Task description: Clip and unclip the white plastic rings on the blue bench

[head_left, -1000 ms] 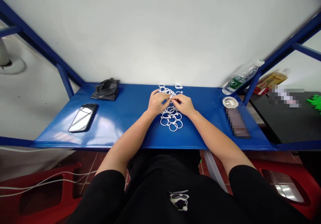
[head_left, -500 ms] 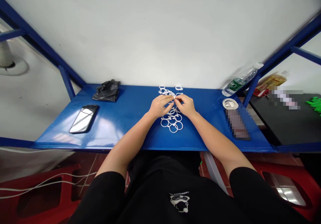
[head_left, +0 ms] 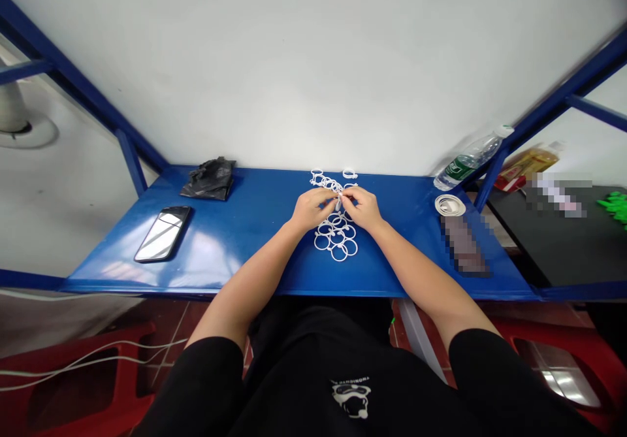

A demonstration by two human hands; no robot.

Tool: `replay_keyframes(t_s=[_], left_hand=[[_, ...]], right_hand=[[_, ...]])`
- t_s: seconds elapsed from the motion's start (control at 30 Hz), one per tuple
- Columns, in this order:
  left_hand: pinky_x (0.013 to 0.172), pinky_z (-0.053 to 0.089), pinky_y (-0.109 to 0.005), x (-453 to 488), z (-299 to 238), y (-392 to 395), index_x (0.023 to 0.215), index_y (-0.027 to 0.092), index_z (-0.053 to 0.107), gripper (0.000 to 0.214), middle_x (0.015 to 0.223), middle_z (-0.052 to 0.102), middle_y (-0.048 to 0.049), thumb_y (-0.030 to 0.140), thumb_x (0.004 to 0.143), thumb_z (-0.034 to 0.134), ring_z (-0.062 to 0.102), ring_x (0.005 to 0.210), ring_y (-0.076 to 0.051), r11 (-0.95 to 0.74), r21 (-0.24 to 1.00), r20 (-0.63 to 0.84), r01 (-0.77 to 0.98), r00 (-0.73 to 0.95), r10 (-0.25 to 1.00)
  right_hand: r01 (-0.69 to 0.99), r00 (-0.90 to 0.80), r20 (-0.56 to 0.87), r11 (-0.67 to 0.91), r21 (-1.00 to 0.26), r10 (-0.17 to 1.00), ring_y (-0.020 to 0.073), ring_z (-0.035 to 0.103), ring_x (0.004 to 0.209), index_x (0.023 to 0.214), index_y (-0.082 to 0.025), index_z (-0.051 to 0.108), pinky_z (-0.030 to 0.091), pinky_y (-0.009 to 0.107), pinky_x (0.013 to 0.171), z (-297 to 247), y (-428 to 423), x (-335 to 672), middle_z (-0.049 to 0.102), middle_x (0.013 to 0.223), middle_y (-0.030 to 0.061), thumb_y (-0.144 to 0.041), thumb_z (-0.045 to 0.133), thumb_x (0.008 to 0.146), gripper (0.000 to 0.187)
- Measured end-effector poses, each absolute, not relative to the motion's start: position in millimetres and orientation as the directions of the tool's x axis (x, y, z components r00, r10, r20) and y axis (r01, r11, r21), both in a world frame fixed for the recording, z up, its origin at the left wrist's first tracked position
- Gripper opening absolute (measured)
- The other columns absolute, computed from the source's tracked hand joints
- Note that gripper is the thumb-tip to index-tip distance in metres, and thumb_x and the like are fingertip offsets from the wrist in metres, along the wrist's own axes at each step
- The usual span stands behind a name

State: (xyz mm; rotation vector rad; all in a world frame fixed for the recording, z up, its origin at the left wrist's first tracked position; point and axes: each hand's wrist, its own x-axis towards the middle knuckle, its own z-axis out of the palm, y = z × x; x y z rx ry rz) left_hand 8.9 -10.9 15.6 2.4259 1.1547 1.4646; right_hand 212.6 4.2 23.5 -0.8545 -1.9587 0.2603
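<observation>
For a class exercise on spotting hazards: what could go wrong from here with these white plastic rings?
The left hand and right hand pinch close together above the white plastic rings, so a ring could slip from the fingertips. The rings look joined, so a tug might disturb those lying below. The glossy blue shelf looks smooth, so a dropped ring might slide.

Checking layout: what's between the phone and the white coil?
Head view: white plastic rings, held by the left hand and right hand, on the blue tabletop.
</observation>
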Motion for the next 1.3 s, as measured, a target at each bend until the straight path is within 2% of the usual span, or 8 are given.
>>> replay_keyframes(t_s=[0.1,0.23,0.73,0.9,1.13,1.3], left_hand=[[0.074,0.060,-0.030,9,12,-9,0.106,0.023,0.081,0.024,0.087,0.080,-0.0036,0.039,0.104,0.064,0.073,0.074,-0.016,-0.656,0.510,0.683,0.556,0.201,0.702],[0.071,0.058,-0.029,9,12,-10,0.104,0.024,0.082,0.026,0.089,0.080,-0.0035,0.041,0.105,0.063,0.073,0.075,-0.016,-0.652,0.545,0.668,0.527,0.198,0.718],[0.072,0.055,-0.028,8,10,-9,0.092,0.022,0.076,0.018,0.080,0.075,-0.0019,0.030,0.100,0.063,0.069,0.073,-0.015,-0.671,0.451,0.709,0.588,0.220,0.670],[0.070,0.052,-0.026,9,11,-11,0.089,0.021,0.074,0.017,0.077,0.074,-0.0008,0.026,0.099,0.062,0.068,0.072,-0.014,-0.692,0.426,0.749,0.583,0.202,0.631],[0.077,0.055,-0.030,8,13,-9,0.096,0.021,0.073,0.021,0.085,0.075,-0.0038,0.037,0.104,0.062,0.070,0.079,-0.016,-0.706,0.437,0.743,0.558,0.218,0.633],[0.094,0.057,-0.040,4,16,-8,0.089,0.022,0.068,0.013,0.103,0.078,-0.0075,0.030,0.098,0.064,0.073,0.101,-0.021,-0.722,0.417,0.757,0.552,0.230,0.612]], right_hand=[[0.447,-0.334,0.678,0.743,-0.498,0.655,0.0212,0.073,0.085,0.099,-0.025,0.075,0.061,0.035,0.078,25,4,213,0.079,0.095,0.0050,-0.037,0.058,0.104,0.021],[0.430,-0.373,0.666,0.757,-0.493,0.645,0.0226,0.075,0.093,0.102,-0.026,0.075,0.062,0.037,0.084,27,3,214,0.080,0.100,0.0055,-0.038,0.056,0.106,0.023],[0.429,-0.433,0.654,0.780,-0.455,0.620,0.0237,0.078,0.107,0.104,-0.026,0.079,0.063,0.042,0.097,26,5,215,0.083,0.112,0.0060,-0.030,0.059,0.104,0.021],[0.428,-0.431,0.660,0.784,-0.451,0.615,0.0233,0.078,0.107,0.105,-0.026,0.080,0.062,0.041,0.097,26,5,215,0.083,0.111,0.0055,-0.034,0.057,0.106,0.024],[0.417,-0.402,0.656,0.766,-0.490,0.639,0.0231,0.077,0.106,0.109,-0.029,0.080,0.062,0.042,0.098,24,7,214,0.082,0.113,0.0047,-0.042,0.057,0.107,0.027],[0.524,-0.296,0.624,0.669,-0.527,0.723,0.0258,0.075,0.105,0.113,-0.027,0.080,0.061,0.044,0.100,16,28,233,0.081,0.113,0.0066,-0.045,0.067,0.100,0.026]])
